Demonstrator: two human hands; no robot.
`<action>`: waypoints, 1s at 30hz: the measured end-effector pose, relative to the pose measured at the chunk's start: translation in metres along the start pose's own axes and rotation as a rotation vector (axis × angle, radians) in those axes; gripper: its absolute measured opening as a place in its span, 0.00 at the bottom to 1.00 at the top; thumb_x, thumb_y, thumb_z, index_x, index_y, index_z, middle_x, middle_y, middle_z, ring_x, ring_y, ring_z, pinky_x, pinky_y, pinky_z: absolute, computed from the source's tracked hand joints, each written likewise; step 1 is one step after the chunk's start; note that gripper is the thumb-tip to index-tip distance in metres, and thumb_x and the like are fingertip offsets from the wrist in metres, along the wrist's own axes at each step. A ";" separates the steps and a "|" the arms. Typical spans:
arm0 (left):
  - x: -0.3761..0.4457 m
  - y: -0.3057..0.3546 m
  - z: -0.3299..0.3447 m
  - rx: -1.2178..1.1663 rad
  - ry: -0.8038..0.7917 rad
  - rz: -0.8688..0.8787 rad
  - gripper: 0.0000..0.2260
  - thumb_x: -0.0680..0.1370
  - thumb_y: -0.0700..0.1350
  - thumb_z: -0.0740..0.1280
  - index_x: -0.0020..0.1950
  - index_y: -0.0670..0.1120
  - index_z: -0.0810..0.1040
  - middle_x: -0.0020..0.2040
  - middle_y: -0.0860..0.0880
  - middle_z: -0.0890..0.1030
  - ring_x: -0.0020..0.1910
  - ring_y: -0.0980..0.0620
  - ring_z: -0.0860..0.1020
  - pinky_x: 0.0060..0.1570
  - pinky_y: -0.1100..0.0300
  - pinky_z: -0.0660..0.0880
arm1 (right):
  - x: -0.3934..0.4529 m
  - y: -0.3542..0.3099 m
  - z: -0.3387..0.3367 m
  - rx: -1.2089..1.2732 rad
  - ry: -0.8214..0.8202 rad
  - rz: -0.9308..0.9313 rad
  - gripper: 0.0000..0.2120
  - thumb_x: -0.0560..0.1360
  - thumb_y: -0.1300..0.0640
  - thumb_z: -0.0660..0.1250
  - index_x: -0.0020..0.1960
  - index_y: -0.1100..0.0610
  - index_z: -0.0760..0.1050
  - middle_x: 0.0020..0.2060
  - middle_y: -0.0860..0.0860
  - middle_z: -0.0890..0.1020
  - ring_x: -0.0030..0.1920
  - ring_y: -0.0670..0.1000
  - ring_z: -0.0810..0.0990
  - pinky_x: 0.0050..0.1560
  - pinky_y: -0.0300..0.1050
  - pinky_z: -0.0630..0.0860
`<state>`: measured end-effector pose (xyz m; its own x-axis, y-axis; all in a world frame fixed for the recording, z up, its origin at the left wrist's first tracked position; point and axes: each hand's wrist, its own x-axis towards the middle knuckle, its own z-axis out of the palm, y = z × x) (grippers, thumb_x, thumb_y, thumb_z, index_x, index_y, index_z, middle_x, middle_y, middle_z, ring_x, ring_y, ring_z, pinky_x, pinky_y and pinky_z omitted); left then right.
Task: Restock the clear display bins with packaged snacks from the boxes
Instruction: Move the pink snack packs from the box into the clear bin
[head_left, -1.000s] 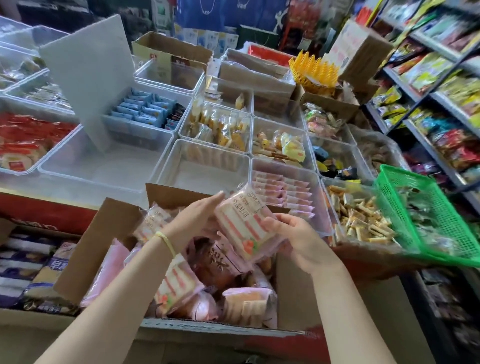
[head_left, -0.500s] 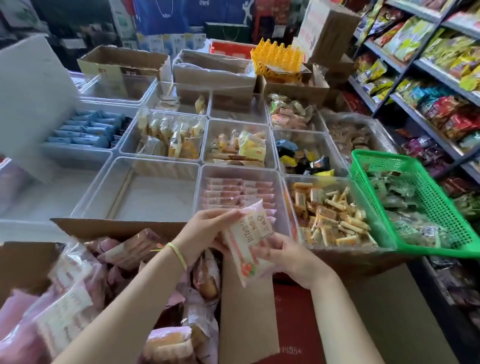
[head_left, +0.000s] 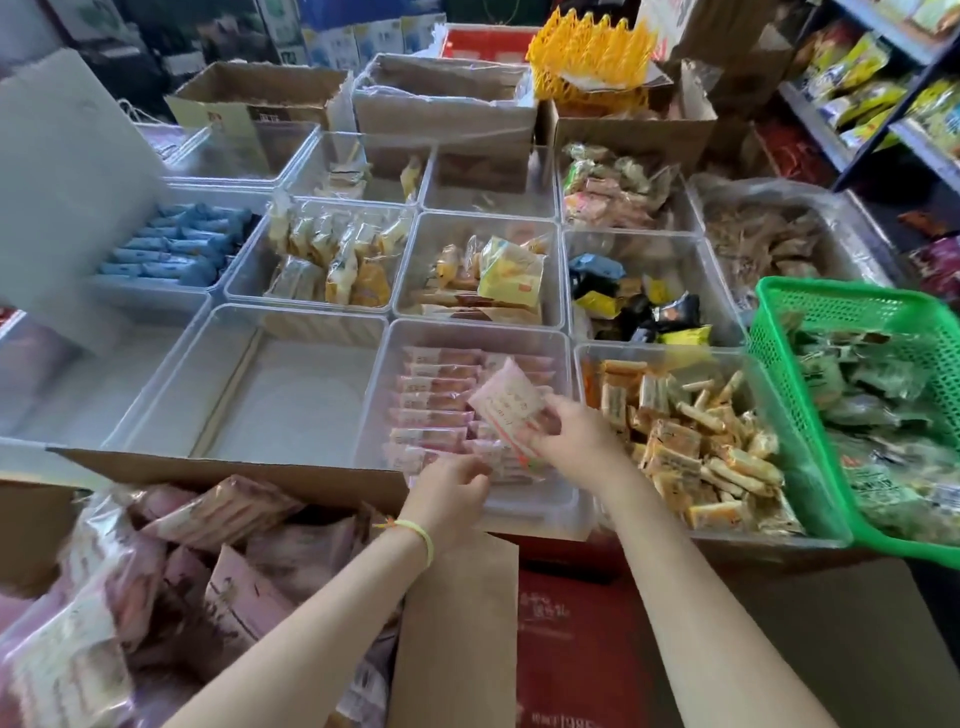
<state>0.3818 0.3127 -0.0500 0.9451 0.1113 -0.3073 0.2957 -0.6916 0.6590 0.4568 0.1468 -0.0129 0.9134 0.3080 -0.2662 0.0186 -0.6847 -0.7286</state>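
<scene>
Open cardboard box (head_left: 218, 470) of pink snack packs at near left, clear bin (head_left: 566, 415) with rows of pink packets just beyond, right hand (head_left: 576, 434) pinching a pink snack packet (head_left: 506, 402) above those rows, left hand (head_left: 452, 493) at the bin's near rim, fingers loosely curled, holding nothing

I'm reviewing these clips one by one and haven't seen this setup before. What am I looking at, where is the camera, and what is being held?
There is no machine here: a person wears one camera on the head, looking down at their own bare hands. The right hand pinches a pink snack packet over a clear bin that already holds rows of similar packets. The left hand hovers at the bin's near edge; whether its grip holds anything is unclear. An open cardboard box of packets sits lower left, a green basket at right.
</scene>
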 end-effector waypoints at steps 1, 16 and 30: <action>0.004 -0.002 0.005 0.154 -0.051 0.026 0.11 0.79 0.42 0.61 0.54 0.41 0.81 0.57 0.45 0.80 0.59 0.45 0.76 0.56 0.55 0.70 | 0.008 -0.003 0.002 -0.201 -0.024 -0.006 0.16 0.77 0.45 0.69 0.63 0.48 0.76 0.53 0.46 0.82 0.54 0.50 0.80 0.45 0.43 0.73; 0.024 -0.041 0.041 0.567 -0.187 -0.023 0.24 0.82 0.60 0.49 0.59 0.48 0.79 0.58 0.43 0.74 0.58 0.43 0.73 0.61 0.48 0.66 | 0.065 0.037 0.086 -1.074 -0.411 0.052 0.16 0.77 0.56 0.66 0.64 0.50 0.76 0.62 0.50 0.80 0.64 0.54 0.77 0.60 0.47 0.71; 0.044 -0.015 0.043 0.402 -0.343 0.044 0.13 0.82 0.44 0.53 0.63 0.43 0.71 0.58 0.40 0.76 0.56 0.40 0.76 0.56 0.46 0.74 | 0.078 0.050 0.093 -1.179 -0.241 -0.112 0.17 0.79 0.58 0.65 0.67 0.57 0.72 0.63 0.56 0.77 0.64 0.57 0.76 0.60 0.50 0.72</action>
<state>0.4126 0.2969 -0.1029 0.8355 -0.1172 -0.5368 0.1167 -0.9169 0.3817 0.4908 0.1977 -0.1290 0.7862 0.4333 -0.4405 0.5667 -0.7898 0.2345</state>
